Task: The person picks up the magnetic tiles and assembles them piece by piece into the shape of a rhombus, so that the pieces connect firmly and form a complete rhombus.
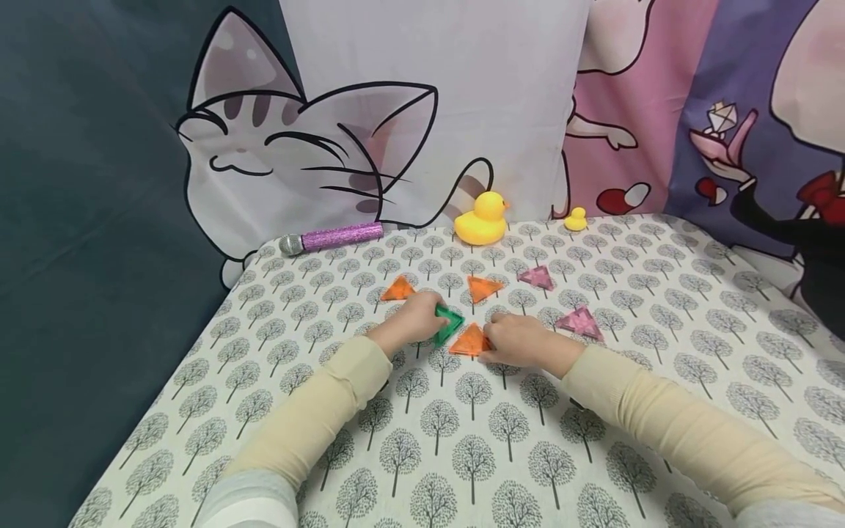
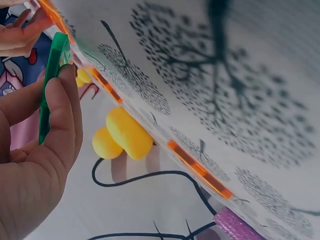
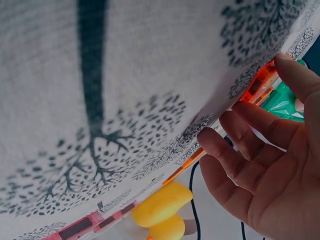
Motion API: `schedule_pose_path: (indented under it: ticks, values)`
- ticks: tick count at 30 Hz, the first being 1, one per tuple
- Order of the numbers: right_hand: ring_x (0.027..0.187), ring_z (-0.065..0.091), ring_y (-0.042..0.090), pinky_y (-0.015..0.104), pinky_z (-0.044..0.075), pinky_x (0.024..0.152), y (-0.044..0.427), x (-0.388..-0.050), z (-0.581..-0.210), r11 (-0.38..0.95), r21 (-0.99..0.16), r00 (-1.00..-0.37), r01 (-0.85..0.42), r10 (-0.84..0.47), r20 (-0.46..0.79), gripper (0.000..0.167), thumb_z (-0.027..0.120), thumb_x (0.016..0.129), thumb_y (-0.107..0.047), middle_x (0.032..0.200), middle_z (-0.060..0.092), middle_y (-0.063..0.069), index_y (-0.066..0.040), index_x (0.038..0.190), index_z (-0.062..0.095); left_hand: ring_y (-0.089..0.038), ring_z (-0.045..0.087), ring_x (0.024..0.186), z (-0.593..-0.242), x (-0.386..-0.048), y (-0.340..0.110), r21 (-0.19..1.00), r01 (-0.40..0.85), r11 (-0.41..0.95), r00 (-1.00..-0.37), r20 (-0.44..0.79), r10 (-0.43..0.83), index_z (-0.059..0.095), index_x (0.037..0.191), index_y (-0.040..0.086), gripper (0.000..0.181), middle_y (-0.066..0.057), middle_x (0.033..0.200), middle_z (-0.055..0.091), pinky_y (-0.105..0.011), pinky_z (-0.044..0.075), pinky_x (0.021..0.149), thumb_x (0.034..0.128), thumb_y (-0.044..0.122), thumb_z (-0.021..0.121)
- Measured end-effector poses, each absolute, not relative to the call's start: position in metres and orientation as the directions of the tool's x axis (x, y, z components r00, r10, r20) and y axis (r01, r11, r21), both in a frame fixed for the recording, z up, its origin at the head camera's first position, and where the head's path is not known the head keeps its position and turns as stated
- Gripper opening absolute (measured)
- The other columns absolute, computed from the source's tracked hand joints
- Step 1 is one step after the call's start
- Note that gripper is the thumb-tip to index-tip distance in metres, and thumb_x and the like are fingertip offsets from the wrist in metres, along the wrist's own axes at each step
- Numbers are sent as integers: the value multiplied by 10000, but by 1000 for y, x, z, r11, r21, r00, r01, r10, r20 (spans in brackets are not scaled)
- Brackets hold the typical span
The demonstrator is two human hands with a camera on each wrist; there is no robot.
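My left hand (image 1: pixel 419 318) pinches a green triangular tile (image 1: pixel 449 327) between thumb and fingers. In the left wrist view that green tile (image 2: pixel 50 82) stands on edge, tilted off the cloth. Close to its right, an orange triangular tile (image 1: pixel 470 342) lies on the tablecloth. My right hand (image 1: pixel 516 339) holds this orange tile at its edges; in the right wrist view the thumb and index finger sit on either side of the tile (image 3: pixel 260 84). The other right fingers are loosely bent. Part of each tile is hidden behind a hand.
Beyond my hands lie two more orange triangles, a left one (image 1: pixel 398 288) and a middle one (image 1: pixel 484 288). Two pink triangles, one farther (image 1: pixel 538 277) and one nearer (image 1: pixel 581 323), lie to the right. A purple microphone (image 1: pixel 337 237), large duck (image 1: pixel 480 224) and small duck (image 1: pixel 576 219) line the back.
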State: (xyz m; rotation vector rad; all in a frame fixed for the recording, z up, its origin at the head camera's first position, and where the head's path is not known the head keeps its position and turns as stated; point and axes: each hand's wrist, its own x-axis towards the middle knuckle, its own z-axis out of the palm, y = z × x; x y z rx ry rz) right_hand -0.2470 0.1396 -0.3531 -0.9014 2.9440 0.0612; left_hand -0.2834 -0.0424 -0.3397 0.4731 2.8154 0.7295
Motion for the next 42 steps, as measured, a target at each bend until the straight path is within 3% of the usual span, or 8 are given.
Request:
schedule_pose_path:
  ticks: [4,9,24,36,42]
  values:
    - [580,423,119,259,392,451,139,-247,-352,834,25,-833,-551,-548,-80,319,598,766,-457,704,426,-15,-144,729,547,-140,512,776,-341,-285,-35,504,248,827,-925,-131,357,561,1009,24,238,-36,894,543,-237,451,670,810,143,616]
    - [584,421,115,258,386,447,139,-246,-352,832,21,-830,-555,-552,-80,317,597,764,-462,701,425,-24,-153,723,544,-118,514,727,-341,-285,-30,504,224,834,-923,-164,347,552,1000,30,217,-23,857,539,-211,454,600,824,146,602]
    - [632,445,113,251,415,477,147,-248,-355,808,-9,-807,-589,-588,-47,355,591,744,-492,717,460,-39,-137,765,594,-138,517,721,-342,-283,-29,522,237,819,-924,-140,357,546,970,34,207,-16,810,530,-222,452,593,806,135,620]
    - [662,476,132,270,415,506,175,-251,-350,856,-49,-855,-515,-517,-30,343,609,747,-466,734,480,-43,-140,852,597,-126,527,687,-341,-281,-31,528,248,812,-920,-134,368,545,1026,23,268,-17,793,543,-214,457,557,808,158,623]
    - [775,546,228,368,475,586,186,-256,-348,889,-29,-889,-458,-458,15,415,628,751,-424,867,565,44,-69,966,611,-126,529,685,-340,-280,-32,532,244,811,-921,-136,366,538,1042,21,288,-20,794,551,-202,458,553,805,161,624]
